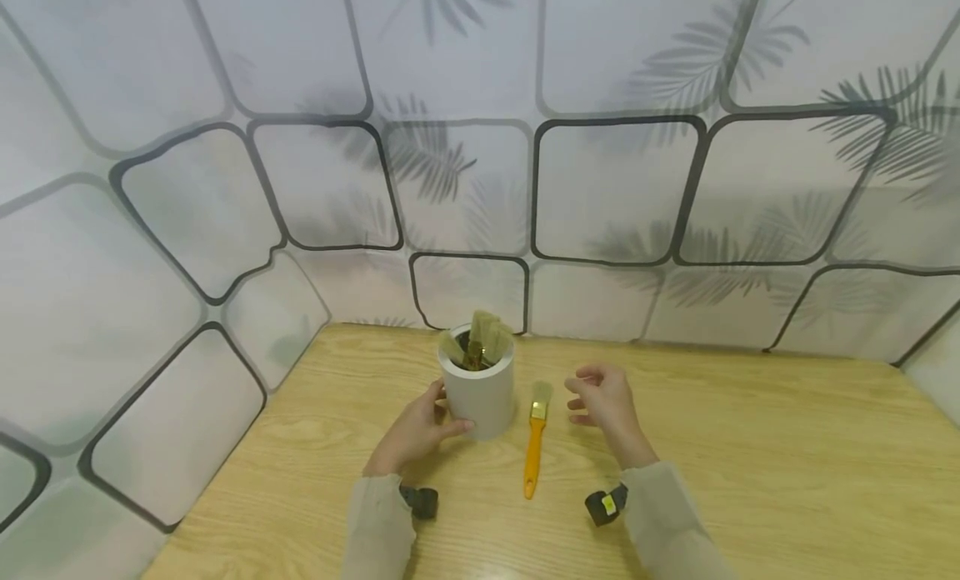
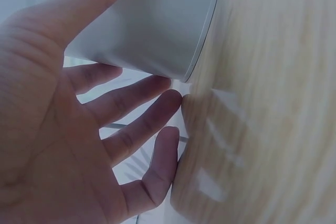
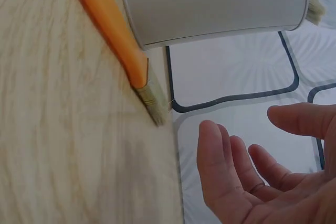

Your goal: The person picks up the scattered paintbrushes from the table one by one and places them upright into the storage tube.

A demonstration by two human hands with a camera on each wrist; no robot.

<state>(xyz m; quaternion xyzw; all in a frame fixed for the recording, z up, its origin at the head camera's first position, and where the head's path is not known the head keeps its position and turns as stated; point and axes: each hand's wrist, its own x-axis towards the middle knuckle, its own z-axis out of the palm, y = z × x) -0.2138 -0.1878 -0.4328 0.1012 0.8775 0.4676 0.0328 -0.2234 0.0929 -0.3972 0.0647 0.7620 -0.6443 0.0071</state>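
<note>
A white cylindrical pot (image 1: 480, 405) stands upright on the table, with several pale-bristled brushes (image 1: 487, 337) poking out bristles-up. My left hand (image 1: 414, 430) holds the pot low on its left side, thumb across the front and some fingertips at the far side; the left wrist view shows the other fingers (image 2: 167, 150) off it. To the pot's right lies a paintbrush (image 1: 533, 455) with an orange handle, bristles pointing away from me. Right of that brush, my right hand (image 1: 606, 401) hovers with loosely bent fingers and nothing between them; the right wrist view confirms the gap from the brush.
The light wood table (image 1: 750, 463) reaches back to a pale wall covering (image 1: 607, 188) with dark rounded outlines and leaf prints. Another such wall (image 1: 172, 430) borders the table on the left. A small black camera sits on each wrist.
</note>
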